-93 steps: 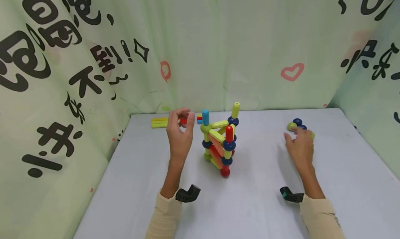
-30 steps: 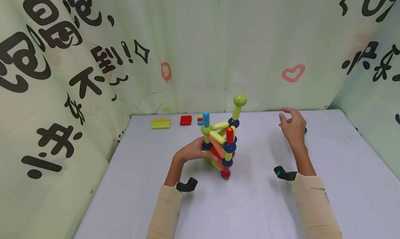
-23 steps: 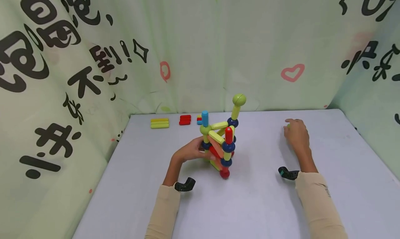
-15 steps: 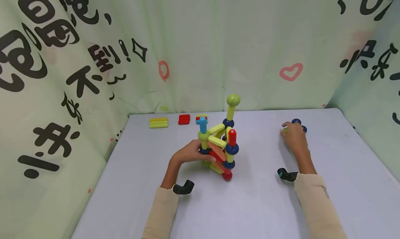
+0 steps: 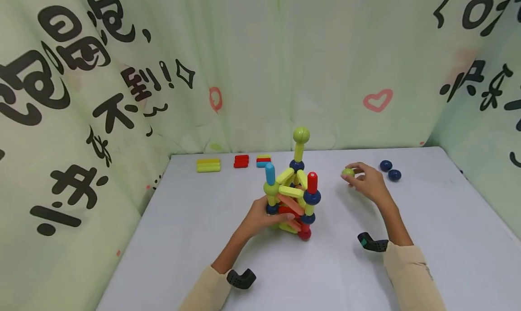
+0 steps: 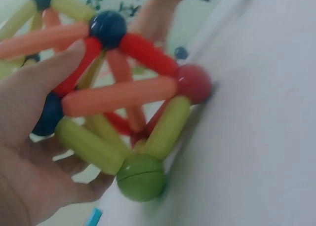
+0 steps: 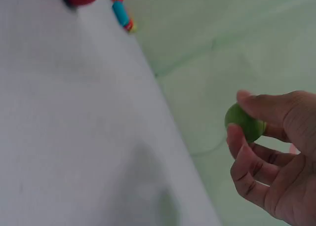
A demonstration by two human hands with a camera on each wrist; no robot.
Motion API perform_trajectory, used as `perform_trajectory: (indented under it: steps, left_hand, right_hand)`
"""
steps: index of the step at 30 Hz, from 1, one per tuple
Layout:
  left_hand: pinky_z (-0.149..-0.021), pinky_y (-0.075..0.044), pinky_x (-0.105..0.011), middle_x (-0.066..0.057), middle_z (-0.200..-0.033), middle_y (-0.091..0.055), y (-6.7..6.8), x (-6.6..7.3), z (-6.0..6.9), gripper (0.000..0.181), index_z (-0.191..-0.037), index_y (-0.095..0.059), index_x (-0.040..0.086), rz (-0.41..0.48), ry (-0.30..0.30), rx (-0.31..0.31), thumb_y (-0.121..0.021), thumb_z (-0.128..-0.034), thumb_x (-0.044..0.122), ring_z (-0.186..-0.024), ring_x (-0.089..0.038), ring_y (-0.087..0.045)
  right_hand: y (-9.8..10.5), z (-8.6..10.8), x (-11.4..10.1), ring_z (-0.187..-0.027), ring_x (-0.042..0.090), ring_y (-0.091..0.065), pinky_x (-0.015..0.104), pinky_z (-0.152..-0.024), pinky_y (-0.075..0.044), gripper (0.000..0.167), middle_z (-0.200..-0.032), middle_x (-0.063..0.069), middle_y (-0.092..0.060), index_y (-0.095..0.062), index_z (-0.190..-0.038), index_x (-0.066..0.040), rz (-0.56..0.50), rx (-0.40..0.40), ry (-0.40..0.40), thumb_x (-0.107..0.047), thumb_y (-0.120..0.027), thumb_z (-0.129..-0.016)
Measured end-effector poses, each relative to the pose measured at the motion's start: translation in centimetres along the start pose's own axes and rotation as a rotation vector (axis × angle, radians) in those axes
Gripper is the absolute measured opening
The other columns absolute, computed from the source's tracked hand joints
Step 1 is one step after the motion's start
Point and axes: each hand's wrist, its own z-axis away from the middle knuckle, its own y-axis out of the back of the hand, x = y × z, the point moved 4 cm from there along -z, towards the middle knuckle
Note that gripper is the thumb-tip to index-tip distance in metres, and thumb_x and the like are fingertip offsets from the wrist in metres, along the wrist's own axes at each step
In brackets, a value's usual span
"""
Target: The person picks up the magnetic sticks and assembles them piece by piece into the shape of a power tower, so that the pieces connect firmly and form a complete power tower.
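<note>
A tower of coloured rods and balls (image 5: 291, 191) stands on the table, built from yellow-green, orange and red rods joined by blue, green and red balls. My left hand (image 5: 262, 218) grips its left side, thumb across the front near a blue ball (image 6: 48, 116). Three uprights rise from the top: a blue rod (image 5: 270, 173), a red rod (image 5: 312, 182) and a yellow-green rod capped by a green ball (image 5: 301, 135). To the right of the tower, my right hand (image 5: 368, 182) pinches another green ball (image 7: 244, 122) between thumb and fingers, above the table.
Two blue balls (image 5: 394, 175) lie at the back right, beyond my right hand. Along the back edge lie yellow and green rods (image 5: 208, 165), red rods (image 5: 241, 161) and a small mixed stack (image 5: 263, 161). A curtain (image 5: 252, 67) hangs behind the table (image 5: 175, 238).
A green ball now caps the rear rod. My left hand took hold of the tower, which has turned slightly. My right hand picked up another green ball and moved left with it.
</note>
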Motion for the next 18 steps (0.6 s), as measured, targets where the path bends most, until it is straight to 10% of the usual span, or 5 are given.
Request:
perform_trajectory:
  steps: [11,18]
  left_hand:
    - [-0.095,-0.052,-0.028,0.008,-0.125,-0.064,-3.6,1.7,1.3,0.055,-0.134,-0.052,0.030,0.083,-0.020,0.234,-0.076,-0.0844,0.038,-0.116,-0.011,-0.060]
    - [-0.108,-0.042,-0.036,0.013,-0.135,-0.054,-2.3,1.9,-0.3,0.069,-0.144,-0.037,0.034,0.112,-0.217,0.038,-0.075,-0.0868,0.027,-0.130,-0.008,-0.048]
  right_hand:
    - [3.8,4.8,-13.8,-0.083,0.011,-0.063,0.013,-0.069,-0.053,0.037,-0.108,0.000,-0.066,-0.057,-0.127,0.002,-0.640,0.125,0.500,0.003,-0.063,-0.091]
    - [3.4,6.4,-16.6,-0.074,0.009,-0.058,0.014,-0.066,-0.052,0.036,-0.103,-0.005,-0.066,-0.059,-0.118,0.010,-0.526,0.049,0.692,0.010,-0.069,-0.083]
